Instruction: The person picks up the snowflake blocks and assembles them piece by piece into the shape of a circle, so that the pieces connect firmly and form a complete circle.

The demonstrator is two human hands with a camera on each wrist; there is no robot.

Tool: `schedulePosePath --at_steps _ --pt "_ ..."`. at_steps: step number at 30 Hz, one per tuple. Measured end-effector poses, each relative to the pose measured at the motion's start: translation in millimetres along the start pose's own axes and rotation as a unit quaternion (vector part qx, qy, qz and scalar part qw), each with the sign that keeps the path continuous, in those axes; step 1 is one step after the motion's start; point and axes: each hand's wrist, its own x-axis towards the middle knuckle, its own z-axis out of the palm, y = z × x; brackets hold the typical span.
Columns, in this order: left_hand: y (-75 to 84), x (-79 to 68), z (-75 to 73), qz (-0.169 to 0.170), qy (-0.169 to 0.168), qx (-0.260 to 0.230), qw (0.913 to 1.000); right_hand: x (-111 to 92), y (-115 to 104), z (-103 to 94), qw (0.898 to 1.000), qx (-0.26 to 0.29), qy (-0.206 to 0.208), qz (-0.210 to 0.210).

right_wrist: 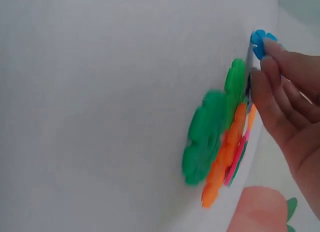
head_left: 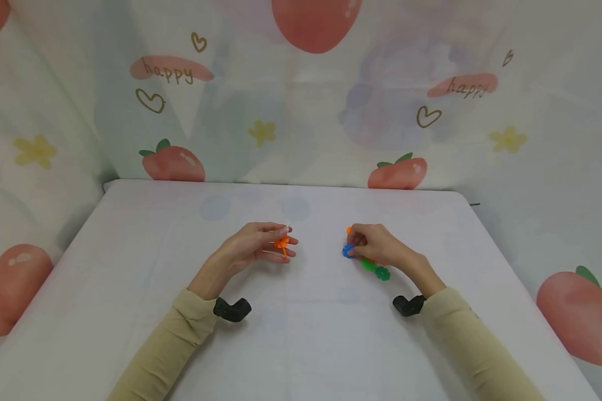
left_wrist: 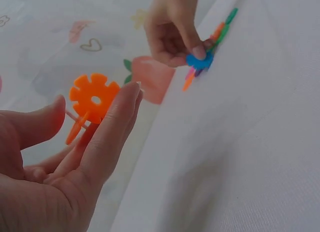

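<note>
In the head view, my left hand (head_left: 248, 242) is raised over the table's middle, its thumb and fingers holding orange notched snowflake discs (head_left: 282, 243). The left wrist view shows one orange disc (left_wrist: 82, 94) face-on with a hole at its centre, another orange piece (left_wrist: 76, 129) edge-on against it, and a thin pale piece behind. To the right, my right hand (head_left: 378, 242) pinches a blue snowflake disc (right_wrist: 258, 41) between thumb and fingertips. Below and beside that hand lie loose discs: dark green (right_wrist: 202, 142), bright green (right_wrist: 235, 84), orange (right_wrist: 225, 157) and pink (right_wrist: 234, 164).
A white cloth covers the table (head_left: 306, 345). Behind it hangs a printed curtain (head_left: 311, 111) with fruit, hearts and words. Each wrist wears a black camera mount, the left one (head_left: 232, 309) and the right one (head_left: 408, 306).
</note>
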Motion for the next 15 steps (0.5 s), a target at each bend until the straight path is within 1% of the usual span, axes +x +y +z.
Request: schedulePosePath --at_steps 4,7,9,11,15 --pt "0.3 -0.1 0.1 -0.003 0.003 0.004 1.0000 4 -6 5.9 0.998 0.060 0.018 -0.006" --pt "0.2 -0.1 0.6 -0.005 0.006 0.007 0.9999 8 -17 8.4 0.994 0.104 0.025 -0.007" --pt "0.1 0.5 0.8 -0.007 0.007 0.008 0.9999 12 -25 9.2 0.991 0.128 0.026 -0.018" --pt "-0.2 0.9 0.9 -0.007 0.006 0.009 0.9999 17 -33 10.1 0.989 0.139 0.029 -0.031" --pt "-0.4 1.0 1.5 -0.006 0.001 0.011 0.9999 27 -46 11.7 0.988 0.142 0.036 -0.055"
